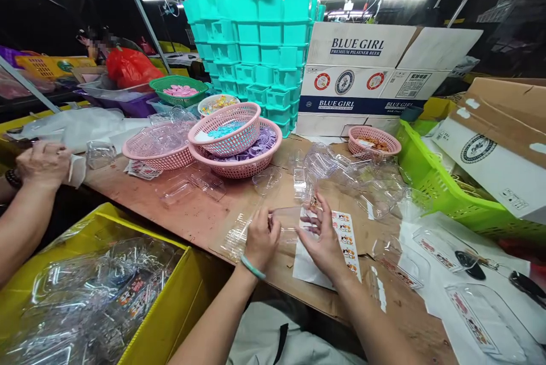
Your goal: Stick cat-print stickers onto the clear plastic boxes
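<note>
My left hand (261, 237), with a pale green bangle at its wrist, pinches one end of a clear plastic cover (286, 217). At the other end, my right hand (322, 237) has its fingers curved about the cover, thumb apart from them; some fingers show through the plastic. A small printed piece shows by the right fingertips, too small to make out fully. Under the right hand lies a white sticker sheet (348, 243) with rows of cartoon cats. Clear covers with stickers on them (480, 316) lie to the right.
Pink baskets (239, 169) of small plastic parts stand ahead, before stacked turquoise boxes (273, 29). Loose clear covers (328, 163) are heaped beyond my hands. At lower left is a yellow bin (205, 280) of clear pieces. Another person's hand (42, 163) is at far left. Sunglasses (469, 265) lie right.
</note>
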Tool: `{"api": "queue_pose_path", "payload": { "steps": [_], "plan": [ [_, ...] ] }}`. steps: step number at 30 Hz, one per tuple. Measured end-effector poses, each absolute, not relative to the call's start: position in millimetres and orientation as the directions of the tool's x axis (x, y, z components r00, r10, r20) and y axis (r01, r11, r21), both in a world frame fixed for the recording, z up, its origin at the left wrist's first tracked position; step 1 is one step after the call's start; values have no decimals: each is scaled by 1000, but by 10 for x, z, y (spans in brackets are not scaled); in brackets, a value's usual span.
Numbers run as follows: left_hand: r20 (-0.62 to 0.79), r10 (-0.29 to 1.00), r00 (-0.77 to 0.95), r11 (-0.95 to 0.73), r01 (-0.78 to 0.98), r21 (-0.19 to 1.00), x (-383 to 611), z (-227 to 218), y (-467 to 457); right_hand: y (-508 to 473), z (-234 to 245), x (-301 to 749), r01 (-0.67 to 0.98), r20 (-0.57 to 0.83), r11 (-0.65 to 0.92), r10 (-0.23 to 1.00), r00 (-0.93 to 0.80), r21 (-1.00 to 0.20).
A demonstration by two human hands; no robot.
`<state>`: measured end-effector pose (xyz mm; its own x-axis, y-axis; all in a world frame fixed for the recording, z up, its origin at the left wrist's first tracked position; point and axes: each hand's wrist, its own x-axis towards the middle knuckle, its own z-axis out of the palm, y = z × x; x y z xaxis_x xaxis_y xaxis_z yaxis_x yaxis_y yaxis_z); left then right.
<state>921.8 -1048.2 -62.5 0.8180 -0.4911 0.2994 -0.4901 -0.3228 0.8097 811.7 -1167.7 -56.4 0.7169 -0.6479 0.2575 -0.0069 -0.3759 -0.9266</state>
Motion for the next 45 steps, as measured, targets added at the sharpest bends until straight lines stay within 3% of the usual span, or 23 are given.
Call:
{"api": "queue_pose_path", "payload": {
  "steps": [1, 3, 5, 6, 8, 11, 15, 17, 20, 23, 30, 45],
  "plan": [
    [244, -514, 822, -214, -399, 892, 9125, -573, -10484, -11678, -567, 8116, 4, 271, -372, -670, 691, -928],
    [22, -633, 774, 36, 1, 999, 8997, -465, -10506, -11704, -585, 8082, 50, 341, -392, -723, 601, -919],
    [-181, -805, 566, 135, 471, 872, 8934, -381, -10544, -11748, -607, 8005, 89, 426, -454, -725, 542, -887],
    [-215, -867, 449, 128, 618, 775, 8921, -355, -10565, -11775, -613, 7951, 101, 463, -492, -703, 540, -865],
    [-200, -923, 330, 124, 745, 655, 8917, -339, -10604, -11846, -605, 7814, 109, 497, -550, -629, 599, -828],
    [-180, -912, 368, 175, 746, 643, 8923, -394, -10645, -12001, -527, 7571, 80, 468, -580, -561, 683, -811],
    [-264, -880, 395, 123, 726, 677, 8848, -549, -10692, -12156, -372, 7345, -16, 454, -565, -679, 577, -825],
    [-290, -873, 393, 106, 732, 673, 8778, -632, -10720, -12137, -324, 7328, -27, 338, -459, -691, 639, -888],
    [-305, -866, 395, 110, 747, 655, 8695, -731, -10754, -12044, -304, 7385, -78, 79, -231, -600, 796, -970],
    [-304, -867, 395, 113, 749, 652, 8671, -779, -10764, -11997, -297, 7442, -135, -32, -146, -555, 832, -980],
    [-285, -870, 403, 123, 736, 666, 8669, -771, -10748, -12044, -255, 7419, -235, -52, -323, -487, 872, -917],
    [-273, -879, 392, 112, 725, 680, 8670, -766, -10734, -12037, -200, 7452, -308, -78, -438, -468, 880, -845]
  ]
}}
